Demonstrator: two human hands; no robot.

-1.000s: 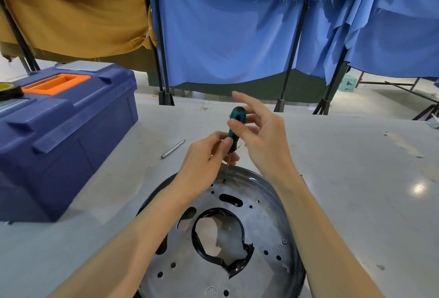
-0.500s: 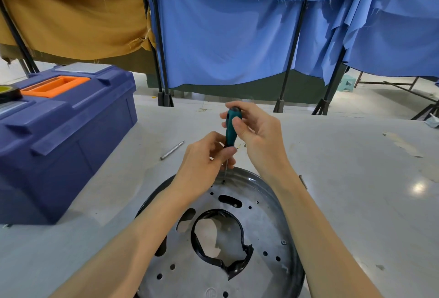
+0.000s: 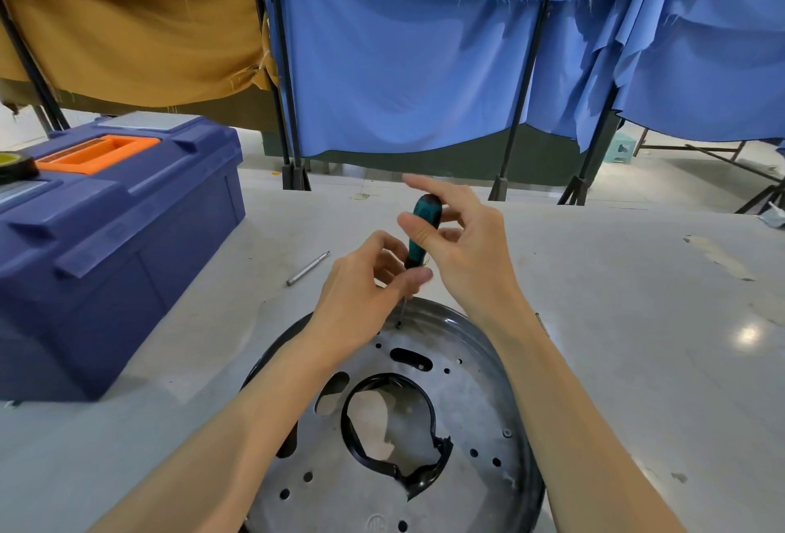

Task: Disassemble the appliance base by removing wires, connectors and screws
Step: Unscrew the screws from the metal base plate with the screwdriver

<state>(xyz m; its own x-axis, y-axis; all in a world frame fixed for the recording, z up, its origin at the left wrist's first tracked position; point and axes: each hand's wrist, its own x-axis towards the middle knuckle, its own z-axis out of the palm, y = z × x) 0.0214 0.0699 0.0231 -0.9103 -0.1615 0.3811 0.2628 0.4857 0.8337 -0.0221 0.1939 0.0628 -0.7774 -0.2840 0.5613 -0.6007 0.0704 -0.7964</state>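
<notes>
We see a closed blue toolbox (image 3: 119, 243) at the left of the tabletop (image 3: 637, 341), contents hidden, with an orange handle (image 3: 97, 152) and a tape roll (image 3: 15, 162) on its lid. The stamped mark on the round metal appliance base (image 3: 467, 405), which lies flat nearest us, is unreadable. The left hand (image 3: 365, 298) pinches the teal screwdriver (image 3: 420, 235) low down, and the right hand (image 3: 467, 243) grips its handle between thumb and fingers. The tip is on a screw (image 3: 399, 325) near the far rim. A loose bit (image 3: 308, 268) lies between toolbox and base.
</notes>
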